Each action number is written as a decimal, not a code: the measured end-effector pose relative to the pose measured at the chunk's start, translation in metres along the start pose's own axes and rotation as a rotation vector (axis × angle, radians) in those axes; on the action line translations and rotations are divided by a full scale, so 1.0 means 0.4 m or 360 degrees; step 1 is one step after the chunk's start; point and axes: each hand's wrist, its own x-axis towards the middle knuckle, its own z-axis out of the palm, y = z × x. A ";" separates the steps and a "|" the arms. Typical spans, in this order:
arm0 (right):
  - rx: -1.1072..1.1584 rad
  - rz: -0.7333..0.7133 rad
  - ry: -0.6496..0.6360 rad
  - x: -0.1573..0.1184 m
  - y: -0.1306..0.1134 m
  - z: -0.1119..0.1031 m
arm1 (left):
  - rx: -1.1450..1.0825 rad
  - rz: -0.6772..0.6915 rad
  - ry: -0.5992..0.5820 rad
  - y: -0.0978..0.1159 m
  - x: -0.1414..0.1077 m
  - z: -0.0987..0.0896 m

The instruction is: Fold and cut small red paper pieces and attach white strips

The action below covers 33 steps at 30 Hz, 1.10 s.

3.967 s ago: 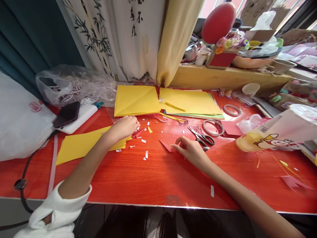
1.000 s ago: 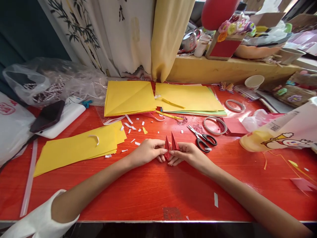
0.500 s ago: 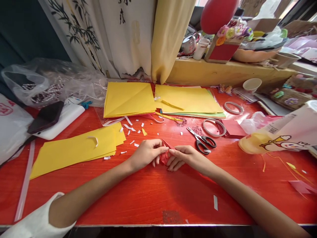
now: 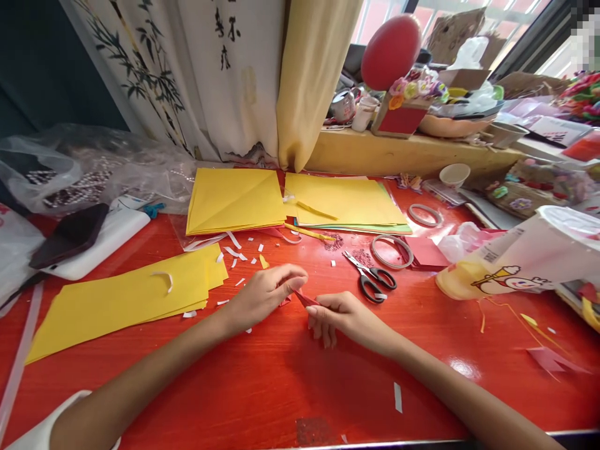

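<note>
A small piece of folded red paper (image 4: 304, 299) is held between both hands above the red table (image 4: 262, 381). My left hand (image 4: 269, 295) pinches its upper left end between thumb and fingers. With thumb and forefinger, my right hand (image 4: 338, 314) grips the lower right end, its other fingers curled beneath. Part of the paper is hidden by the left fingers. Black-handled scissors (image 4: 372, 279) lie just beyond the right hand, blades partly apart. Left of the left hand rests a stack of yellow paper strips (image 4: 126, 297), with small white paper scraps scattered near it.
Two stacks of yellow sheets (image 4: 234, 200) lie at the back, beside tape rolls (image 4: 392, 251). A cup with yellow drink (image 4: 501, 265) lies tilted at right. A phone (image 4: 70, 234) rests on a white box at left. A cluttered sill (image 4: 375, 150) runs behind.
The left hand has shifted slightly left and the right hand lower, so the red paper now stretches between them. The camera view has turned a little to the right.
</note>
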 end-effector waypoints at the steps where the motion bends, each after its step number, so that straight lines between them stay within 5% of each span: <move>1: -0.0048 -0.0003 -0.0002 -0.001 0.001 0.002 | -0.0154 -0.0036 -0.0092 0.007 -0.001 0.000; 6: -0.0146 0.0014 -0.0004 -0.009 -0.003 0.001 | -0.0555 -0.0162 -0.0118 0.011 -0.005 0.001; 12: -0.0811 -0.0059 0.0160 -0.020 -0.014 -0.033 | 0.0353 0.0178 -0.0187 0.001 -0.011 0.017; 16: -0.0969 -0.0034 0.0247 -0.013 -0.007 -0.054 | 0.0793 0.0186 0.0080 -0.002 0.001 -0.026; 20: -0.1524 -0.0482 0.0394 -0.020 0.000 -0.033 | 0.1233 0.0054 0.0364 -0.036 0.016 -0.118; 24: -0.2236 -0.0928 0.0030 -0.033 0.017 0.003 | 0.1636 -0.0073 0.0459 -0.083 0.022 -0.174; 27: -0.2445 -0.0998 -0.0019 -0.035 0.013 0.002 | 0.1738 -0.0045 0.0494 -0.088 0.023 -0.180; 30: -0.2553 -0.0995 0.0037 -0.045 -0.024 -0.024 | 0.1743 0.0101 0.0353 -0.056 0.014 -0.171; 33: -0.2603 -0.0899 0.0329 -0.088 -0.060 -0.051 | 0.1714 0.0312 -0.0018 -0.016 -0.021 -0.148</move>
